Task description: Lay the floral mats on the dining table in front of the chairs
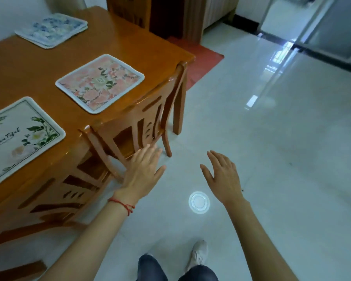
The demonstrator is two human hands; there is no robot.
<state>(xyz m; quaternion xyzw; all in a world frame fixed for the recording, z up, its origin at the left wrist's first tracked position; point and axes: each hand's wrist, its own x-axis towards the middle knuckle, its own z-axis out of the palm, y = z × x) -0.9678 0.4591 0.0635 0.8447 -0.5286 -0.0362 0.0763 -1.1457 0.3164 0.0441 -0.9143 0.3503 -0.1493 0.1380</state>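
Observation:
Three floral mats lie flat on the orange wooden dining table. A white mat with green leaves is nearest, in front of a tucked-in chair. A pink floral mat sits in front of the second chair. A blue floral mat, or a small stack of them, rests at the table's far corner. My left hand is open, fingers spread, beside the second chair's back. My right hand is open over the floor, holding nothing.
Glossy white floor tiles stretch to the right, with a round ceiling-light reflection. A red doormat lies past the table. Another chair stands at the table's far end. Glass doors are at the top right. My feet show below.

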